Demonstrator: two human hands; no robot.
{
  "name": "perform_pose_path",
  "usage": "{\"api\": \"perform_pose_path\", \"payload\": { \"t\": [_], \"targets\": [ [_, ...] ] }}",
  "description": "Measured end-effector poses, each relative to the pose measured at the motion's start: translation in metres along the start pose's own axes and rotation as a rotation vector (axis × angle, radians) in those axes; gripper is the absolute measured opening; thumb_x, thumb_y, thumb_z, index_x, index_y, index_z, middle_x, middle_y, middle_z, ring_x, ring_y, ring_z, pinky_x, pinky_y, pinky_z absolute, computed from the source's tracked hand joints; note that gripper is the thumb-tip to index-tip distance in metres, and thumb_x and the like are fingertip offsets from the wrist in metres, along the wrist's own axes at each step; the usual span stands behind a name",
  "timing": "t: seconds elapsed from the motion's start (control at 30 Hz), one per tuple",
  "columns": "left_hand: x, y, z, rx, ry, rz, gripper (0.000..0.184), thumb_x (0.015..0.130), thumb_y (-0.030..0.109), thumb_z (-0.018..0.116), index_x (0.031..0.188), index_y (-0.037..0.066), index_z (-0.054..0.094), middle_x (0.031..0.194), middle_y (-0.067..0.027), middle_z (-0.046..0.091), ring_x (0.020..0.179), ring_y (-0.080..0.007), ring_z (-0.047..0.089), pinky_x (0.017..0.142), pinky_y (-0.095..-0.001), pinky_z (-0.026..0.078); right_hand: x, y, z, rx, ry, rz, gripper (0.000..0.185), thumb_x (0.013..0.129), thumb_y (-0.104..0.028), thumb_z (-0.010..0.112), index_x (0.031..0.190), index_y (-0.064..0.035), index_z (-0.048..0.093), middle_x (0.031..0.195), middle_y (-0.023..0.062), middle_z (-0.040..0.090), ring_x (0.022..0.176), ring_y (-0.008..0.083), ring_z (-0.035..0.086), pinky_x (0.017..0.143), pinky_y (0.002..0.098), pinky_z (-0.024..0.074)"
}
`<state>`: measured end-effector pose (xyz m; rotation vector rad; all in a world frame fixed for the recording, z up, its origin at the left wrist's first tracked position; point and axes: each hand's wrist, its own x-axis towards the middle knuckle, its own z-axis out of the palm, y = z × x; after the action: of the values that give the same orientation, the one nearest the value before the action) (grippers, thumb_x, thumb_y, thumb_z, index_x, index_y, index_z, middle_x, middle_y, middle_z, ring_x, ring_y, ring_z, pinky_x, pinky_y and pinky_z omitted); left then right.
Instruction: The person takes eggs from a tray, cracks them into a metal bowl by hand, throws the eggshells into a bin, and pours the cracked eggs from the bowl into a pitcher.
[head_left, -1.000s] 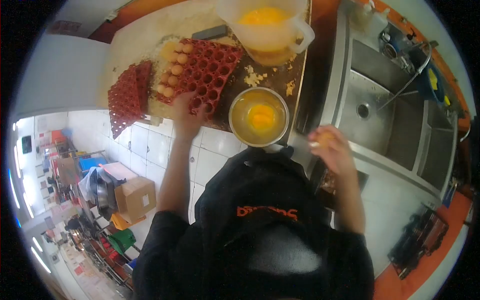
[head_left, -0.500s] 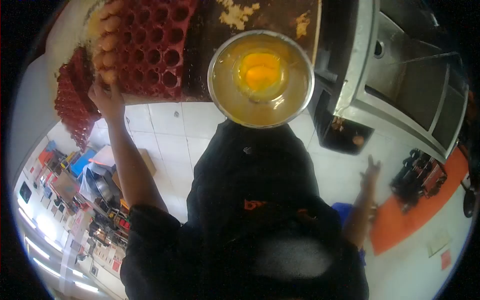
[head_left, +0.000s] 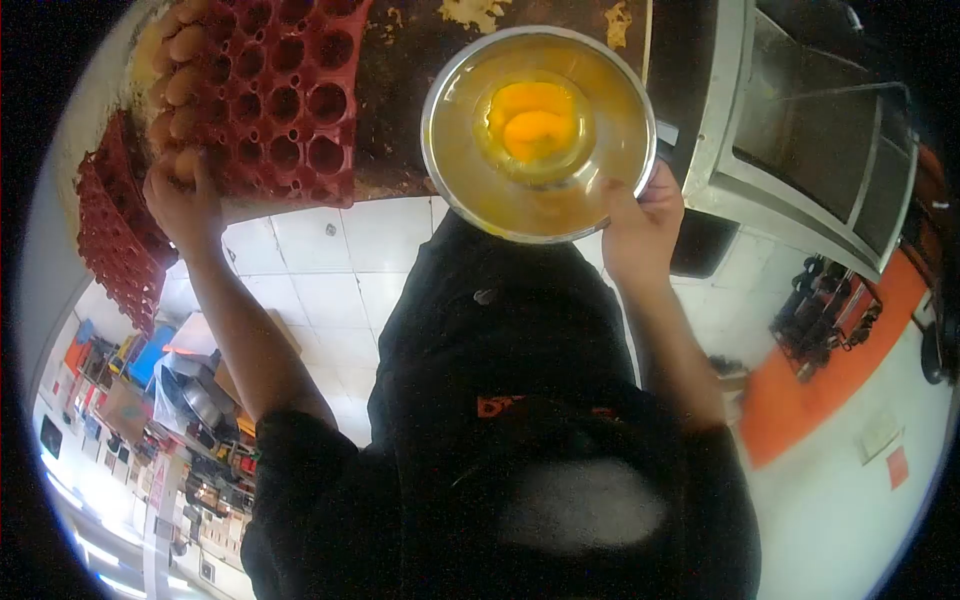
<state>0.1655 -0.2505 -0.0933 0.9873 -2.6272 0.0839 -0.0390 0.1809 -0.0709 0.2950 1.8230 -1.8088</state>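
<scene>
A round metal bowl holds raw egg with two yolks showing in clear egg white. My right hand grips its near right rim, thumb inside the edge and fingers curled outside. At the far left, my left hand has its fingers closed around a brown egg, the nearest in a line along the tray's left side. Several more brown eggs sit beyond it. The red egg tray has many hollow cups to the right of these eggs.
A second red tray leans at a tilt left of my left hand. Dried yellowish spills mark the dark counter. Metal equipment stands to the right, and a white tiled floor lies below.
My right hand has come up from the lower right and taken hold of the bowl's rim. My left hand stays by the nearest egg. The view has shifted slightly.
</scene>
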Motion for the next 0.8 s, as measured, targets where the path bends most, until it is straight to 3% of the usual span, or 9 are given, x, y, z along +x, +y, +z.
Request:
{"api": "perform_pose_path", "payload": {
  "t": [0.07,0.13,0.2,0.33,0.4,0.53,0.57,0.73,0.8],
  "targets": [
    [0.003,-0.005,-0.007,-0.006,-0.078,-0.029,0.049,0.083,0.034,0.072,0.117,0.001,0.059,0.117,-0.0207,0.059,0.110,-0.0382,0.056,0.096,-0.0458,0.044,-0.001,0.006,-0.009,-0.050,-0.033,-0.258,0.012,0.084,0.005,0.059,0.088,-0.0032,0.052,0.079,-0.0002,0.057,0.072,0.0049,0.050,0.065,0.0206,0.0422],
    [0.010,0.001,-0.010,-0.193,-0.209,-0.064,0.047,0.083,0.033,0.072,0.117,0.003,0.059,0.117,-0.0207,0.059,0.108,-0.0390,0.057,0.095,-0.0463,0.044,-0.012,-0.019,0.001,-0.073,0.002,-0.353,0.013,0.085,0.004,0.059,0.085,-0.0043,0.050,0.079,-0.0011,0.055,0.071,0.0041,0.048,0.064,0.0202,0.0407],
    [0.010,0.016,-0.020,-0.273,-0.130,-0.031,0.047,0.083,0.035,0.070,0.118,0.006,0.059,0.119,-0.0183,0.060,0.110,-0.0394,0.057,0.096,-0.0483,0.044,-0.023,-0.039,0.005,-0.094,0.047,-0.456,0.015,0.087,0.003,0.059,0.082,-0.0055,0.048,0.078,-0.0020,0.054,0.071,0.0033,0.046,0.064,0.0197,0.0391],
    [0.007,0.014,-0.020,-0.126,-0.288,-0.171,0.055,0.082,0.043,0.070,0.126,0.013,0.056,0.130,-0.0149,0.056,0.120,-0.0384,0.052,0.100,-0.0519,0.041,-0.050,-0.078,0.017,0.023,-0.007,-0.594,0.015,0.089,0.000,0.062,0.084,-0.0058,0.049,0.080,-0.0017,0.055,0.071,0.0024,0.046,0.065,0.0185,0.0390],
    [0.009,0.016,-0.023,0.020,-0.310,-0.186,0.058,0.082,0.046,0.069,0.128,0.015,0.055,0.137,-0.0124,0.051,0.125,-0.0374,0.048,0.101,-0.0549,0.039,-0.066,-0.098,0.025,0.113,-0.027,-0.562,0.012,0.090,0.001,0.061,0.087,-0.0049,0.051,0.080,-0.0005,0.058,0.071,0.0024,0.050,0.065,0.0188,0.0416],
    [0.009,0.028,-0.033,0.047,-0.365,-0.291,0.055,0.080,0.050,0.070,0.123,0.018,0.057,0.128,-0.0205,0.050,0.121,-0.0411,0.047,0.101,-0.0564,0.037,-0.100,-0.136,0.025,0.215,-0.108,-0.488,0.008,0.090,0.001,0.060,0.090,-0.0031,0.054,0.084,0.0028,0.064,0.072,0.0042,0.056,0.066,0.0204,0.0466],
    [0.004,0.009,-0.015,0.005,-0.273,-0.224,0.054,0.078,0.050,0.072,0.121,0.019,0.058,0.122,-0.0212,0.050,0.119,-0.0424,0.047,0.101,-0.0555,0.036,-0.108,-0.144,0.026,0.241,-0.113,-0.401,0.007,0.090,0.001,0.061,0.093,-0.0019,0.055,0.088,0.0050,0.066,0.073,0.0059,0.059,0.067,0.0219,0.0491],
    [0.006,0.028,-0.027,-0.002,-0.227,-0.261,0.052,0.077,0.048,0.073,0.118,0.020,0.059,0.119,-0.0189,0.050,0.115,-0.0420,0.047,0.098,-0.0567,0.036,-0.136,-0.175,0.017,0.359,-0.212,-0.196,0.014,0.087,-0.004,0.068,0.095,-0.0014,0.057,0.095,0.0069,0.068,0.079,0.0089,0.063,0.073,0.0242,0.0524],
    [0.004,0.030,-0.026,-0.035,-0.171,-0.214,0.051,0.079,0.045,0.071,0.117,0.013,0.058,0.119,-0.0204,0.050,0.114,-0.0427,0.047,0.096,-0.0576,0.036,-0.141,-0.189,0.012,0.388,-0.265,-0.194,0.017,0.085,-0.005,0.071,0.091,-0.0042,0.056,0.095,0.0059,0.068,0.079,0.0086,0.063,0.072,0.0229,0.0512]
  ]
}}
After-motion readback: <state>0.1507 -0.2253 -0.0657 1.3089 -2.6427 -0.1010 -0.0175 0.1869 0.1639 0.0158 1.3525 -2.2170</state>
